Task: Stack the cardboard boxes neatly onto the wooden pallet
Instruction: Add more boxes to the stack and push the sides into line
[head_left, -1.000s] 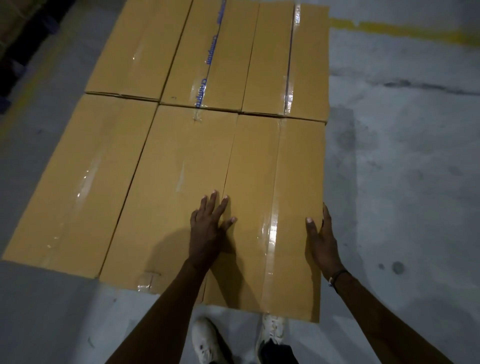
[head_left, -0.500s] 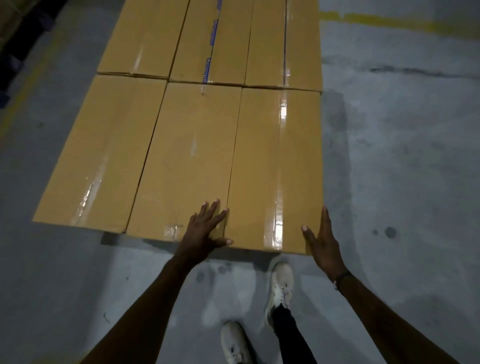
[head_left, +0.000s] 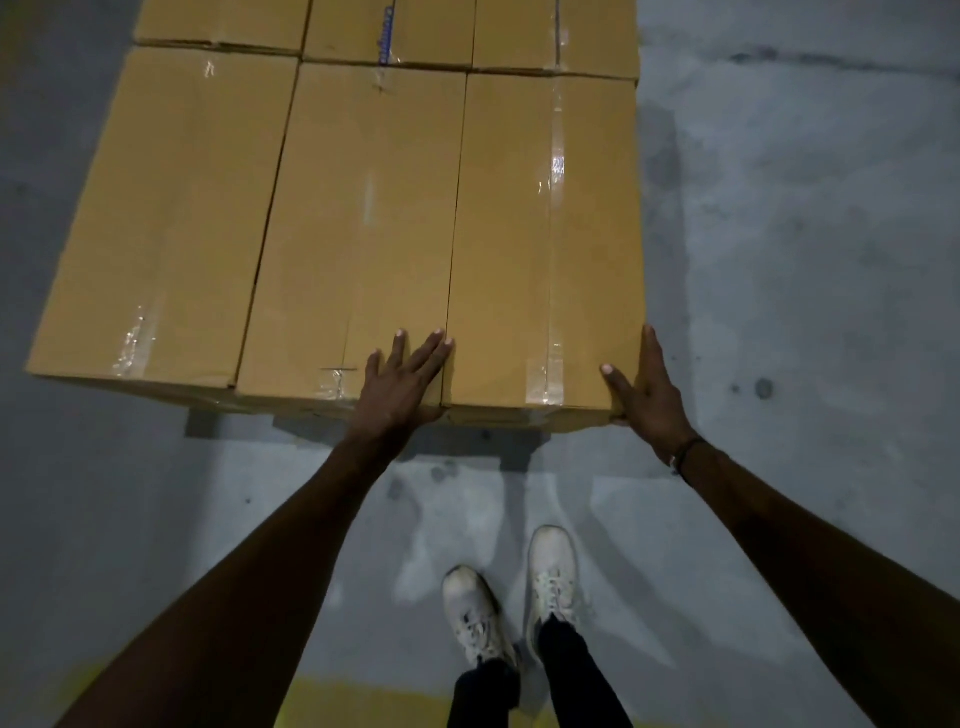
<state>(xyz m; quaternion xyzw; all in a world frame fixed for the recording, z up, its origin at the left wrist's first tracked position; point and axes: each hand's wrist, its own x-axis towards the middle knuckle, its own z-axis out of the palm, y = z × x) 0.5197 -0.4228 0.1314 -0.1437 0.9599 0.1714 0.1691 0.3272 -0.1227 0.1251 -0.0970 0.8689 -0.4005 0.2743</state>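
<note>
The brown rectangular cardboard box at the near right (head_left: 545, 249) has a flat top with a shiny strip of clear tape along its length. It lies tight against the brown middle box (head_left: 358, 228), and the brown left box (head_left: 166, 208) is just beside that one: three boxes in the near row. Behind them parts of three more box tops (head_left: 389, 28) show. The left hand (head_left: 400, 382) lies flat with straight spread fingers on the seam between middle and right box, holding nothing. The right hand (head_left: 647, 387) presses with straight fingers on the right box's outer near corner, thumb on top. Two white shoes (head_left: 514, 597) stand on the grey concrete floor (head_left: 805, 260)
</note>
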